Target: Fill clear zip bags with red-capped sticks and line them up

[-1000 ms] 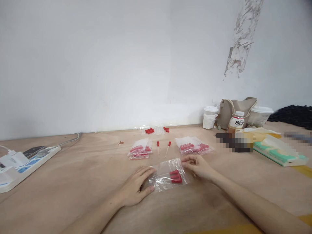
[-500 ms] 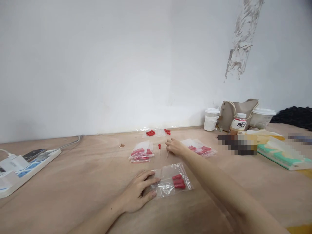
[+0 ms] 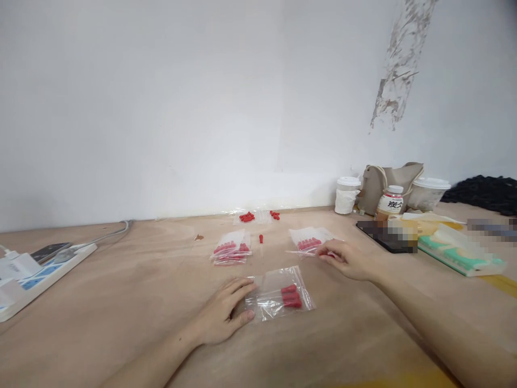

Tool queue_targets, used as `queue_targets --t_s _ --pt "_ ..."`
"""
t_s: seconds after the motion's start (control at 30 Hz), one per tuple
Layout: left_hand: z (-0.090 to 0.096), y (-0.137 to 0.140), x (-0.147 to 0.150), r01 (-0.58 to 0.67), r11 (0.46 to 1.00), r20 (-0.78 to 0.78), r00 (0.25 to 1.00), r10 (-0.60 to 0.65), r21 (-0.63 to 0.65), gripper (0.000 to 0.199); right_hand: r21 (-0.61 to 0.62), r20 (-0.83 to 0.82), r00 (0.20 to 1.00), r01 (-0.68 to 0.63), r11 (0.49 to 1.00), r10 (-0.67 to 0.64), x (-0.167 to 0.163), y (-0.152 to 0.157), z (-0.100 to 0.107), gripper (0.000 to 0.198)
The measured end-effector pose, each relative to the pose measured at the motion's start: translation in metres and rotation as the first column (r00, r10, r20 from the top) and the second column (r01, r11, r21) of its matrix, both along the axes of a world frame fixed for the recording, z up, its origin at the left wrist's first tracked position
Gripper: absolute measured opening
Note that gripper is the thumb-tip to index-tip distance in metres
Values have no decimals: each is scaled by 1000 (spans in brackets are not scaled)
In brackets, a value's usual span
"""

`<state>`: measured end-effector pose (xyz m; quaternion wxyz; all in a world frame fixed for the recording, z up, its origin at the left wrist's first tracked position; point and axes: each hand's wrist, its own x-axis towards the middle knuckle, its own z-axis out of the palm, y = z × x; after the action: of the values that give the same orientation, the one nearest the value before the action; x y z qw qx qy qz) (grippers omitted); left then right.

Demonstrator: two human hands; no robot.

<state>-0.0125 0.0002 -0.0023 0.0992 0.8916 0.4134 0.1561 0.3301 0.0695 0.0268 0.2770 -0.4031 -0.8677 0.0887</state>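
My left hand (image 3: pixel 224 310) lies on the table with fingers stretched and spread, its fingertips on the left edge of a clear zip bag (image 3: pixel 266 285). Inside that bag are droppers with red bulbs (image 3: pixel 291 296), bulbs toward the right. My right hand (image 3: pixel 343 258) has bent fingers at the right-hand pile of bagged droppers (image 3: pixel 309 244). Some red shows at its fingertips; whether it grips a bag or a loose dropper is hidden. A single dropper (image 3: pixel 260 239) lies between the two piles, its thin stem toward me.
Another pile of bagged droppers (image 3: pixel 230 248) lies left of centre. Near the wall are loose red bulbs (image 3: pixel 246 216) on clear plastic. Right: a paper-wrapped cup (image 3: pixel 347 196), bottle (image 3: pixel 391 203), bag (image 3: pixel 374 186), dark phone (image 3: pixel 379 240) and tissue pack (image 3: pixel 460 253). Left: a power strip (image 3: pixel 52 280).
My right hand has moved right and nearer, from beside the single dropper to the right pile. The thin stem seen under its fingers no longer shows there. My left hand stays on the bag.
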Motion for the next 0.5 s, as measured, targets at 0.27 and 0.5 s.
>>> queue_targets --t_s 0.27,0.5 --pt "4 -1 2 2 1000 5 1000 -2 3 48 -257 -23 999 -53 965 48 28 -5 -5 19" --pt "3 0 2 0 1000 -13 1000 0 1 48 -292 -77 995 -80 953 60 33 -8 -5 17"
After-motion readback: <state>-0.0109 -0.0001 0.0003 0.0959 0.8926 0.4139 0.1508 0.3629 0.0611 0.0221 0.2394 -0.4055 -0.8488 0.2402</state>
